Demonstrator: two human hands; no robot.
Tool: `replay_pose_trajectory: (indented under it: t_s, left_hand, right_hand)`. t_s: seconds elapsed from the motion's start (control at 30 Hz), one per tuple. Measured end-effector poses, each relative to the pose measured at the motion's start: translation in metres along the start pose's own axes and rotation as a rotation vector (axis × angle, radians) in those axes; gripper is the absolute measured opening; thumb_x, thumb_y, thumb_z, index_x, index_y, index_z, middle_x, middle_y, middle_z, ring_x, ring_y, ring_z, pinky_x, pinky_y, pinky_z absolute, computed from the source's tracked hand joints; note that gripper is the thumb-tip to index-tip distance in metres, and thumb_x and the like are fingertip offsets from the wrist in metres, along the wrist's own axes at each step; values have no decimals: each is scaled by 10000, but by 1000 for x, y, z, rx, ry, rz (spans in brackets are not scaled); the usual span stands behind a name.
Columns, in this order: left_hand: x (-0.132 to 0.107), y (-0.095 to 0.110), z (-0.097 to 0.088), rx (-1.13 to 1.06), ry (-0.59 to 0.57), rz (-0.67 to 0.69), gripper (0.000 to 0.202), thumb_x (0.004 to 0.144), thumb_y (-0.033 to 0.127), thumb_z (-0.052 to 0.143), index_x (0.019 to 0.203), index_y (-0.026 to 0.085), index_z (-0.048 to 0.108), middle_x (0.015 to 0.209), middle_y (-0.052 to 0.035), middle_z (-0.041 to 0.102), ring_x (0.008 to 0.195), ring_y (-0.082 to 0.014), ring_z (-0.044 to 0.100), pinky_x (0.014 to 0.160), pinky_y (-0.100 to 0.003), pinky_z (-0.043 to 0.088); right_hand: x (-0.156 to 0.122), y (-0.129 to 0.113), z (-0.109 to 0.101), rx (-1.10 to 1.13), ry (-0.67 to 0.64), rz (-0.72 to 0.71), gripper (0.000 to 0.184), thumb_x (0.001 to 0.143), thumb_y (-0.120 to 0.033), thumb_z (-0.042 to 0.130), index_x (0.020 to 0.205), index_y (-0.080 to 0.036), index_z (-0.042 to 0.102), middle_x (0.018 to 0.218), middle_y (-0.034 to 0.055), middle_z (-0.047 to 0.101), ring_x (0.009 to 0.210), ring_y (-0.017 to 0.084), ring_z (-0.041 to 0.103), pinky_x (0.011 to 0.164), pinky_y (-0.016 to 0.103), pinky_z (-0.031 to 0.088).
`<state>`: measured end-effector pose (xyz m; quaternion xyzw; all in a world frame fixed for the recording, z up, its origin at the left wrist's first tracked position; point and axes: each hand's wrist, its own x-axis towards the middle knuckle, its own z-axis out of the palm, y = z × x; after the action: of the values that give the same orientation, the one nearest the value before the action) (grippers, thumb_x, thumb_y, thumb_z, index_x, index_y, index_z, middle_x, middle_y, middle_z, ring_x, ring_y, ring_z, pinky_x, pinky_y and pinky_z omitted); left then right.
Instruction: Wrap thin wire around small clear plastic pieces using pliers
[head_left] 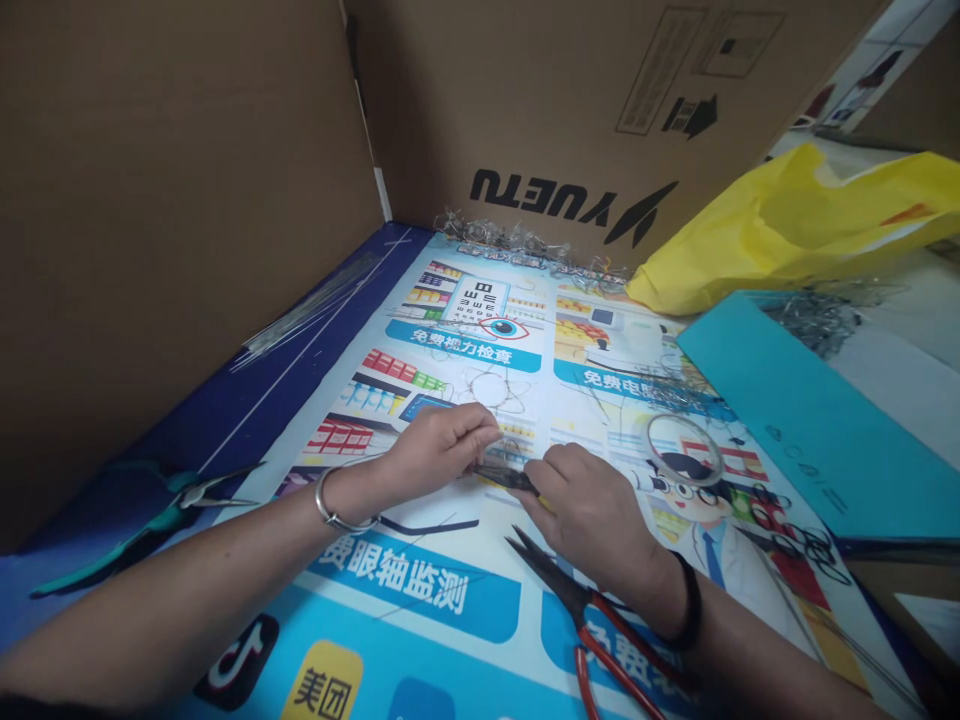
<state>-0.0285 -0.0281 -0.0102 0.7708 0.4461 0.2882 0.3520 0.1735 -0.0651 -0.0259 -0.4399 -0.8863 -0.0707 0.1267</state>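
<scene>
My left hand [442, 445] pinches a thin wire piece over the printed poster [420, 600], fingers closed at the tip of a small dark pair of pliers [506, 477]. My right hand [589, 505] is wrapped round those pliers, whose jaws point left toward the left fingertips. A silver bangle [334, 505] circles my left wrist and a black band [690, 605] my right. What the jaws grip is too small to make out.
Red-handled pliers [592, 625] lie under my right wrist. Teal-handled pliers [161, 515] rest at the left. Straight wires [311, 310] lie by the cardboard wall [150, 200]. A wire ring [686, 448], a wire pile [817, 315], a teal sheet [810, 420] and a yellow bag [795, 225] sit to the right.
</scene>
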Motion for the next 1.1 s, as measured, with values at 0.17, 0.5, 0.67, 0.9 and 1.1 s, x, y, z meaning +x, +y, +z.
replay_pose_trajectory:
  t_s: [0.17, 0.5, 0.67, 0.9, 1.1]
  left_hand:
    - [1, 0, 0, -10, -34, -8, 205, 876, 276, 445, 754, 173, 574, 553, 46, 561, 530, -76, 533, 525, -176, 402]
    - [0, 1, 0, -105, -86, -95, 214, 876, 291, 442, 740, 171, 556, 550, 47, 553, 508, -70, 525, 521, -177, 393]
    - [1, 2, 0, -86, -95, -70, 222, 877, 286, 438, 728, 171, 558, 556, 47, 553, 529, -71, 521, 530, -177, 387]
    - [1, 3, -1, -23, -90, -9, 218, 872, 258, 446, 708, 170, 560, 560, 45, 551, 548, -75, 496, 540, -184, 378]
    - [0, 4, -1, 19, -73, -5, 209, 869, 260, 450, 718, 173, 564, 568, 43, 556, 558, -82, 501, 546, -189, 378]
  right_hand:
    - [2, 0, -1, -25, 17, -40, 123, 807, -288, 551, 721, -201, 542, 712, 32, 533, 720, 183, 430, 615, 293, 238]
    - [2, 3, -3, -106, 35, -101, 122, 810, -263, 531, 702, -208, 528, 689, 37, 507, 698, 192, 395, 615, 317, 219]
    - [1, 3, -2, -129, 50, -113, 106, 794, -232, 544, 694, -210, 518, 681, 35, 497, 686, 190, 385, 605, 318, 213]
    - [-1, 2, -1, -140, 62, -120, 90, 784, -225, 563, 707, -214, 516, 682, 32, 488, 682, 191, 384, 597, 321, 210]
    - [-1, 4, 0, -169, 85, -145, 94, 803, -213, 535, 712, -211, 512, 676, 27, 474, 680, 184, 376, 598, 322, 211]
